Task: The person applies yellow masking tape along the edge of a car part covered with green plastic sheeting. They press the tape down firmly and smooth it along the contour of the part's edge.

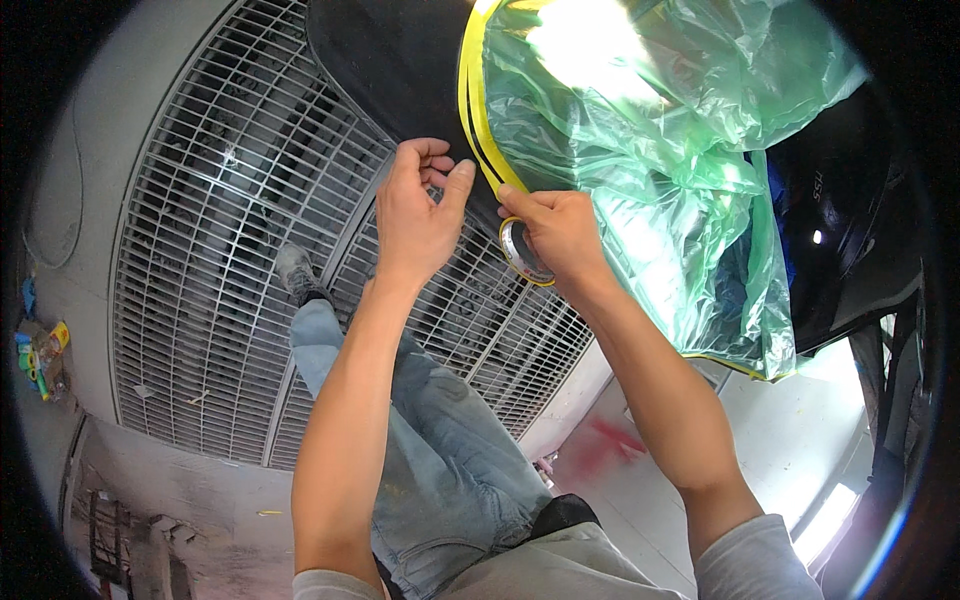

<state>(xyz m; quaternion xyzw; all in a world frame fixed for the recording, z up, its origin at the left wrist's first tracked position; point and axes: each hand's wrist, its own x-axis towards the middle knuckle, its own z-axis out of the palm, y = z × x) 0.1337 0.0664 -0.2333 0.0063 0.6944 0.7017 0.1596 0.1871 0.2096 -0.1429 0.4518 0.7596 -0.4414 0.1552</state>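
Observation:
My right hand (561, 234) grips a roll of yellow masking tape (517, 251), with thumb and forefinger at the lower end of a yellow tape strip (474, 112). That strip follows the curved edge of a green plastic film (637, 127), and a thin dark line shows along it. My left hand (424, 214) is just left of the strip, fingers curled, thumb slightly apart from them; nothing is visible in it. Beyond its fingertips lies a dark, smooth panel (397, 60), probably a vehicle body part. Whether the left fingers touch the panel is unclear.
Metal floor grating (217, 247) spans the left and middle below me, one shoe (295, 270) on it. Black car bodywork (840, 225) bearing lettering stands at right. Small colourful litter (41, 356) lies far left, near a hose or cable (75, 217). Red overspray (611, 442) marks the floor.

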